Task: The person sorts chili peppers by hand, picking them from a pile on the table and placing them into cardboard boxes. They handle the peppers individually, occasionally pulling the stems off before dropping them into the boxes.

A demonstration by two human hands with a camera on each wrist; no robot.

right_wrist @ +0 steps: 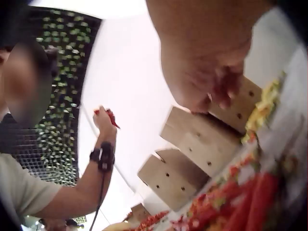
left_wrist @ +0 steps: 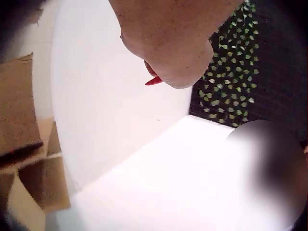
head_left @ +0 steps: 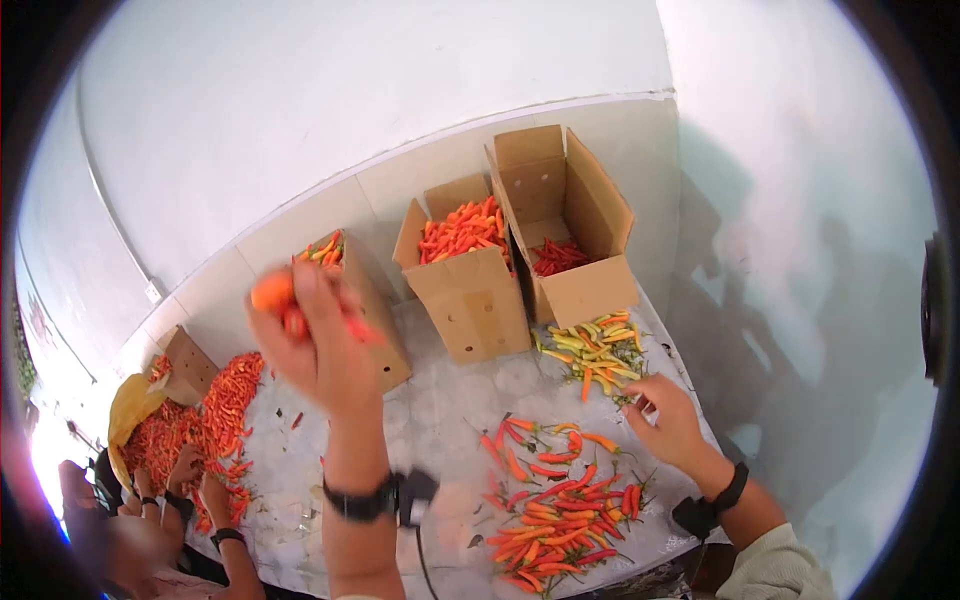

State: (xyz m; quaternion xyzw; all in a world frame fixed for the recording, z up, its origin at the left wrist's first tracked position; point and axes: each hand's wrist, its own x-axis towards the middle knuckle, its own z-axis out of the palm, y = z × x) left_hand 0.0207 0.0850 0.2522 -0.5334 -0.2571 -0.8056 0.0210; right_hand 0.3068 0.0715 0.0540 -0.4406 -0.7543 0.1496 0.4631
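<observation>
My left hand (head_left: 322,345) is raised above the table and holds several red and orange chili peppers (head_left: 272,293). Their tips poke out between the fingers; a red chili tip (left_wrist: 153,82) also shows past that hand in the left wrist view. Lower down on the right, my right hand (head_left: 668,425) hovers with loosely bent fingers at the near edge of a pile of yellow-green chilies (head_left: 598,350). No chili shows in it. A spread of red and orange chilies (head_left: 560,520) lies on the table between my forearms.
Three tall cardboard boxes with chilies stand along the wall: one behind my left hand, a middle box (head_left: 475,310) and a right box (head_left: 590,290). Far left, other people's hands (head_left: 185,468) work at a large red chili heap (head_left: 232,400) beside a yellow sack (head_left: 130,405).
</observation>
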